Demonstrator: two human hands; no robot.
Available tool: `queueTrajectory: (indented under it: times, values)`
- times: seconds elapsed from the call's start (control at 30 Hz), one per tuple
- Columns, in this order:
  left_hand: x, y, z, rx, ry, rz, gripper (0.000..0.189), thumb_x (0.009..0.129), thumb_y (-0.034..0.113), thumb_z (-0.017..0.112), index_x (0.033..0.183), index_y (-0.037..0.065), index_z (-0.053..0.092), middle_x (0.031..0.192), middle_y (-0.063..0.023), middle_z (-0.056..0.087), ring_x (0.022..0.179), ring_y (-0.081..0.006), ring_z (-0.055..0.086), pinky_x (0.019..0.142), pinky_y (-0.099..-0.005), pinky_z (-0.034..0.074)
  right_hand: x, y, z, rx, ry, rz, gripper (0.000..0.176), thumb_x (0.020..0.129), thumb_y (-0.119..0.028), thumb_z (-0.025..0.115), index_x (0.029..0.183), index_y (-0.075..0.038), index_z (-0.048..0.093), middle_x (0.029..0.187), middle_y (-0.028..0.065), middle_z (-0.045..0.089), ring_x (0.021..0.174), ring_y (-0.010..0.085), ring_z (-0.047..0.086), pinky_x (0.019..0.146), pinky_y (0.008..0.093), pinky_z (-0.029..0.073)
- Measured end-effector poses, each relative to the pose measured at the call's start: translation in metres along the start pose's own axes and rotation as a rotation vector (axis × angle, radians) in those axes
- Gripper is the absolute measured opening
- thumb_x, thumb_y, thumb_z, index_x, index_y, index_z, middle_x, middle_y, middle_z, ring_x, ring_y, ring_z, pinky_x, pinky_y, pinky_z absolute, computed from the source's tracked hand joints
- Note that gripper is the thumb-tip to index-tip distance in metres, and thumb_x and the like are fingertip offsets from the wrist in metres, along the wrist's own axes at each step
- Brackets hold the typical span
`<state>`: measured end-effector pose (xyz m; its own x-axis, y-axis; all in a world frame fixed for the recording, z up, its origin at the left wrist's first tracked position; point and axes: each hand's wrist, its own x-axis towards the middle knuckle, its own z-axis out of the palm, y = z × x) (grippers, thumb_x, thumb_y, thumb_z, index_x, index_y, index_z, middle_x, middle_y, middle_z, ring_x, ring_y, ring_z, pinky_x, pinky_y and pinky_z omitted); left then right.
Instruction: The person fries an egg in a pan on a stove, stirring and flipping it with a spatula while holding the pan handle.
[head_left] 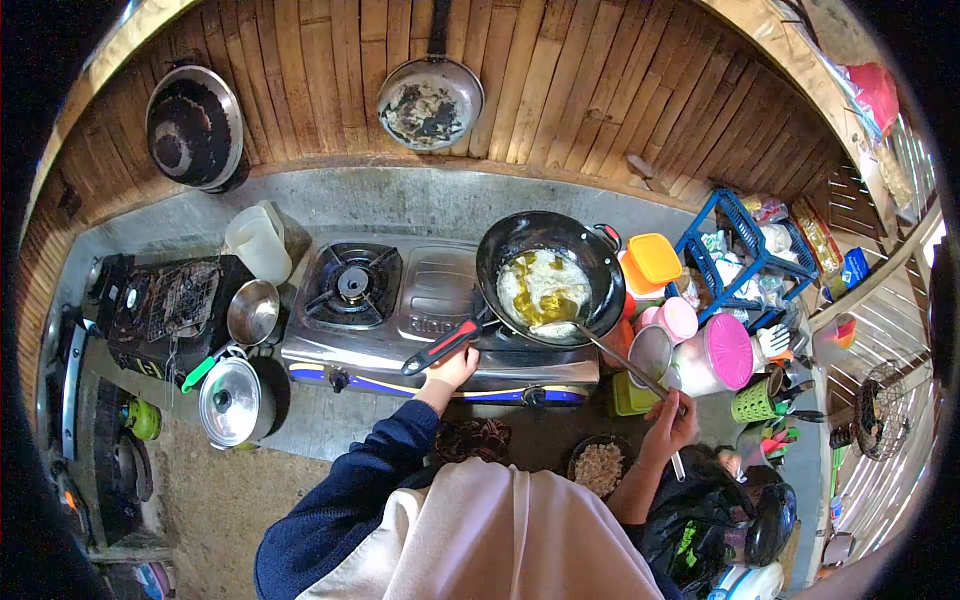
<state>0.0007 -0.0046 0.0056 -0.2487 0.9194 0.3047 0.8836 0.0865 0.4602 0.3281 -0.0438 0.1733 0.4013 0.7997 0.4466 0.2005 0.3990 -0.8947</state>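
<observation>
A black wok [493, 240] stands on the right burner of the two-burner gas stove [440, 350]. Inside it lies a pale, foamy food with yellow oil [545, 285]. My left hand [455, 370] is closed round the wok's black-and-red handle [440, 348], in front of the stove. My right hand [668, 425] grips the long metal handle of a spatula [640, 375], whose head rests in the food at the wok's near side; its exact shape is partly hidden. The left burner [352, 283] has nothing on it.
Left of the stove are a lidded pot [232, 402], a small saucepan [253, 312] and a white jug [258, 243]. Plastic containers [712, 352] and a blue rack [745, 255] crowd the right. A bowl of shredded food [598, 467] sits near my body.
</observation>
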Motion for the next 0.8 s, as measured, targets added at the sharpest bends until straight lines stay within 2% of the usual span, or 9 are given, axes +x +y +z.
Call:
queueTrajectory:
  times: [0.17,0.33,0.5,0.6,0.63,0.73,0.77,0.8]
  values:
    - [0.000,0.000,0.002,-0.025,0.016,0.001,0.029,0.074,0.033,0.048,0.088,0.010,0.059,0.079,-0.0134,0.060,0.072,-0.0328,0.058,0.063,-0.0450,0.047,-0.006,0.002,0.007,0.066,-0.031,-0.008,0.012,0.089,-0.012,0.053,0.091,-0.001,0.055,0.065,0.0017,0.050,0.051,0.0049,0.043,0.043,0.0184,0.037]
    - [-0.001,0.003,-0.005,-0.058,0.063,0.046,0.029,0.075,0.033,0.049,0.087,0.008,0.059,0.079,-0.0142,0.060,0.074,-0.0332,0.058,0.065,-0.0446,0.046,-0.011,0.010,0.017,0.039,-0.074,0.096,0.017,0.087,-0.011,0.055,0.099,0.000,0.056,0.069,0.0031,0.052,0.052,0.0063,0.047,0.044,0.0184,0.042]
    - [0.000,0.000,-0.001,-0.037,0.033,0.045,0.029,0.075,0.032,0.049,0.090,0.009,0.058,0.081,-0.0144,0.060,0.076,-0.0329,0.058,0.066,-0.0448,0.046,-0.017,0.022,0.035,0.090,-0.185,0.200,0.022,0.088,-0.012,0.054,0.106,0.001,0.055,0.087,0.0103,0.061,0.052,0.0075,0.052,0.047,0.0198,0.045]
    - [0.000,-0.003,0.004,-0.053,0.045,0.009,0.030,0.076,0.033,0.048,0.093,0.011,0.059,0.083,-0.0137,0.060,0.077,-0.0324,0.059,0.067,-0.0449,0.046,-0.020,0.025,0.050,0.074,-0.222,0.259,0.025,0.088,-0.014,0.054,0.110,-0.003,0.054,0.085,0.0084,0.062,0.054,0.0061,0.051,0.046,0.0185,0.042]
    - [0.000,-0.004,0.005,-0.052,0.040,0.010,0.030,0.076,0.033,0.048,0.093,0.011,0.059,0.083,-0.0137,0.060,0.077,-0.0324,0.059,0.067,-0.0449,0.046,-0.020,0.038,0.055,0.138,-0.255,0.219,0.027,0.089,-0.014,0.053,0.113,-0.002,0.052,0.089,0.0085,0.063,0.053,0.0054,0.051,0.046,0.0179,0.041]
    - [0.000,-0.004,0.006,-0.082,0.049,0.025,0.032,0.076,0.031,0.048,0.096,0.010,0.058,0.085,-0.0160,0.060,0.076,-0.0337,0.058,0.068,-0.0443,0.047,-0.020,0.037,0.071,0.074,-0.326,0.227,0.030,0.089,-0.014,0.052,0.117,-0.003,0.051,0.094,0.0086,0.063,0.051,0.0057,0.051,0.046,0.0176,0.041]
    - [-0.001,-0.004,0.006,-0.076,0.022,0.004,0.032,0.076,0.032,0.047,0.096,0.010,0.058,0.085,-0.0160,0.060,0.077,-0.0336,0.058,0.068,-0.0444,0.047,-0.020,0.041,0.074,0.086,-0.338,0.270,0.032,0.088,-0.014,0.055,0.116,-0.001,0.051,0.094,0.0068,0.060,0.060,0.0088,0.056,0.050,0.0212,0.048]
    - [-0.001,-0.005,0.006,-0.070,-0.004,-0.017,0.032,0.076,0.032,0.047,0.096,0.010,0.058,0.086,-0.0160,0.060,0.077,-0.0336,0.058,0.068,-0.0444,0.047,-0.023,0.044,0.077,0.088,-0.333,0.273,0.032,0.088,-0.014,0.055,0.116,-0.001,0.051,0.094,0.0068,0.060,0.060,0.0088,0.056,0.050,0.0212,0.048]
